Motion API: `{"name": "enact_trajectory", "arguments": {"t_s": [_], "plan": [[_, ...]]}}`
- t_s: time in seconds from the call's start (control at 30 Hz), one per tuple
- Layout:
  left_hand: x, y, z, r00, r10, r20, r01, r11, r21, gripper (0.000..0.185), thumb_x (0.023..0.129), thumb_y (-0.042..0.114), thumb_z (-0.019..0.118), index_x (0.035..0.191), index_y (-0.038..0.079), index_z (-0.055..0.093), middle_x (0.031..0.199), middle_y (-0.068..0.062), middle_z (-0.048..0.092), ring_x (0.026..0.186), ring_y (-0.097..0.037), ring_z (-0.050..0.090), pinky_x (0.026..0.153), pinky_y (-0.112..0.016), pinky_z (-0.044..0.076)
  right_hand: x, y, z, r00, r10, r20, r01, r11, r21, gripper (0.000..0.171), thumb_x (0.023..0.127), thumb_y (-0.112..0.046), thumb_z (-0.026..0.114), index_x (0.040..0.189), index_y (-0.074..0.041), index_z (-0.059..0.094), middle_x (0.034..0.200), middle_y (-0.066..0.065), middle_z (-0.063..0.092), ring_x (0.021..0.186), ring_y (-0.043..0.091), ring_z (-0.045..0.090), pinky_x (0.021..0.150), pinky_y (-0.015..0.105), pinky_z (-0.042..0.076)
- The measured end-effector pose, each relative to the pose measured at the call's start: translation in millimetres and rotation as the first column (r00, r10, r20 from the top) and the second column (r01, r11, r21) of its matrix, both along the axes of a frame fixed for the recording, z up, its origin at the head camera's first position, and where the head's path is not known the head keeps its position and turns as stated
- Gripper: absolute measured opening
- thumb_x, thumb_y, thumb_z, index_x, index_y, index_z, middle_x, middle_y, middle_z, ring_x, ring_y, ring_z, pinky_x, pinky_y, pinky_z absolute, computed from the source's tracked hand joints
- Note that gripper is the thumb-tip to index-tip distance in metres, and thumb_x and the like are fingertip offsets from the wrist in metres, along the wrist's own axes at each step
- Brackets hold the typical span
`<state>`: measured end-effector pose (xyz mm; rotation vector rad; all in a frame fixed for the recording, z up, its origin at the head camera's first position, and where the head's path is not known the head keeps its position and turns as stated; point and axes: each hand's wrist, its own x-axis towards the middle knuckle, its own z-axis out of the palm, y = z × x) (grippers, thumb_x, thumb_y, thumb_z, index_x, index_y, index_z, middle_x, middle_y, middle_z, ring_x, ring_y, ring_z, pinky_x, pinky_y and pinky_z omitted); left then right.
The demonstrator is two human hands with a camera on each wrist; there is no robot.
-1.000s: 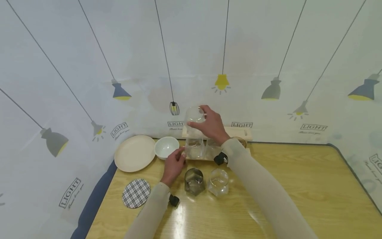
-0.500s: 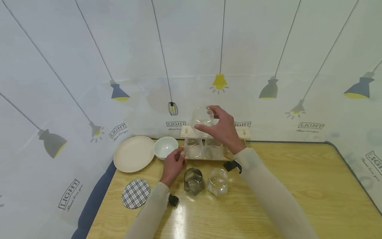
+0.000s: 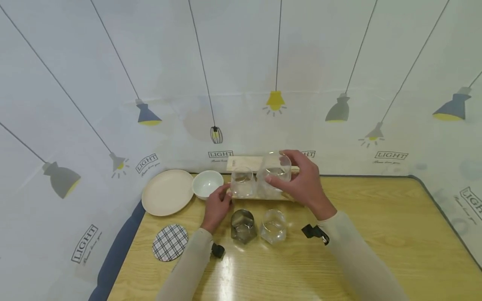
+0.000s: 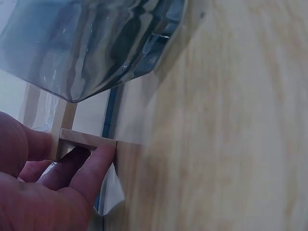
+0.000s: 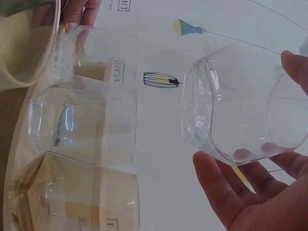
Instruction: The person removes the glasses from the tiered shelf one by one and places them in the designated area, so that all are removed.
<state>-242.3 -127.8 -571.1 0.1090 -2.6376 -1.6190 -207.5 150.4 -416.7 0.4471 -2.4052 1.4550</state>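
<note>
Glass (image 3: 276, 169) sits in the right hand (image 3: 306, 184), fingers and thumb curled round its sides, lifted just above the right part of the wooden rack (image 3: 246, 164) at the table's far edge. One clear tumbler (image 3: 242, 182) stands on the rack — on its left part. The left hand (image 3: 217, 205) pinches the rack's left end, fingertips on the wood. Two more glasses — a smoky one (image 3: 242, 226) and a clear one (image 3: 273, 225) — stand on the table (image 3: 376, 234) nearer the person, so by my reading the handling of glasses is partway, with two untouched
</note>
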Motion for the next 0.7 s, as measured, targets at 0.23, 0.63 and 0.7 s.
{"name": "enact_trajectory", "arguments": {"t_s": [0.23, 0.63, 0.7], "plan": [[0.0, 0.4, 0.0, 1.000, 0.002, -0.003, -0.002, 1.000, -0.004, 0.037, 0.106, 0.020, 0.065, 0.143, 0.016, 0.066, 0.128, -0.016, 0.076, 0.108, -0.027, 0.077, 0.083, -0.035, 0.067, 25.6, 22.2, -13.1, 0.999, -0.032, -0.033, 0.031, 0.999, -0.015, 0.067, 0.081, -0.028, 0.093, 0.140, -0.019, 0.064, 0.123, 0.006, 0.070, 0.107, 0.017, 0.065, 0.076, 0.020, 0.061], [-0.3, 0.4, 0.0, 1.000, -0.008, 0.020, 0.007, 1.000, 0.027, 0.037, 0.106, 0.021, 0.065, 0.143, 0.018, 0.066, 0.131, -0.017, 0.074, 0.111, -0.028, 0.076, 0.080, -0.032, 0.068, 68.0, 57.3, -55.7, 0.999, -0.014, -0.035, 0.013, 1.000, -0.024, 0.069, 0.075, -0.009, 0.096, 0.136, -0.016, 0.065, 0.123, 0.000, 0.068, 0.115, 0.001, 0.062, 0.076, 0.018, 0.062], [0.0, 0.4, 0.3, 1.000, -0.005, 0.021, 0.005, 0.999, 0.034, 0.037, 0.106, 0.021, 0.065, 0.143, 0.018, 0.066, 0.130, -0.017, 0.075, 0.110, -0.028, 0.077, 0.080, -0.032, 0.068, 73.3, 60.2, -65.7, 1.000, -0.007, -0.031, 0.006, 1.000, -0.023, 0.070, 0.075, -0.008, 0.095, 0.137, -0.015, 0.064, 0.124, 0.000, 0.068, 0.116, 0.000, 0.062, 0.076, 0.019, 0.063]]}}
